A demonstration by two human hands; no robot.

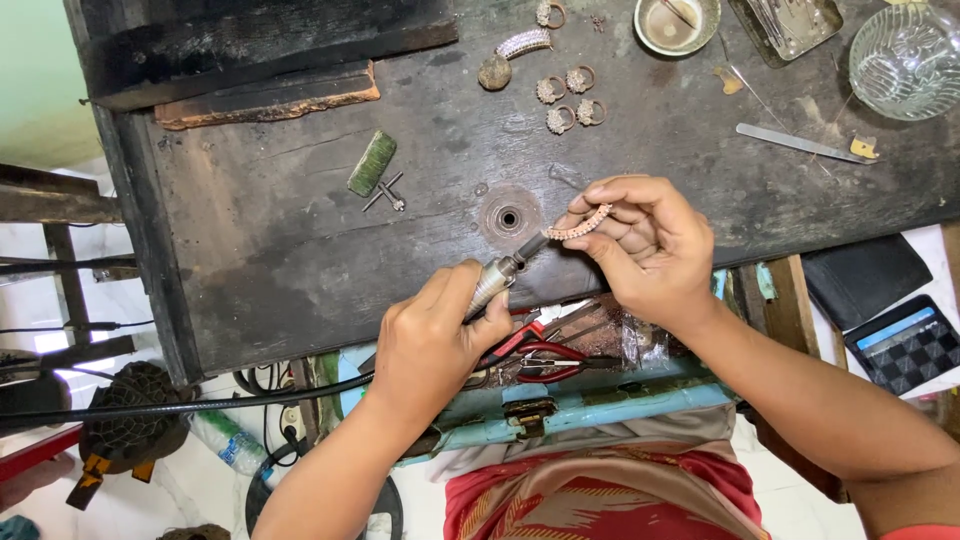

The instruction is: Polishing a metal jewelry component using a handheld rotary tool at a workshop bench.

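Two hands work at the near edge of the dark workbench. The left hand has its fingers wrapped around a rotary handpiece, its tip touching a curved studded band pinched in the right hand. Judging by this, grinding is under way; five rings and another band lie near the far edge. No labels show.

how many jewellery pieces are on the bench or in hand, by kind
Rings on the bench: 5
Curved studded pieces: 2, one on the bench, one in the right hand
Total: 7
The left hand holds a rotary handpiece.
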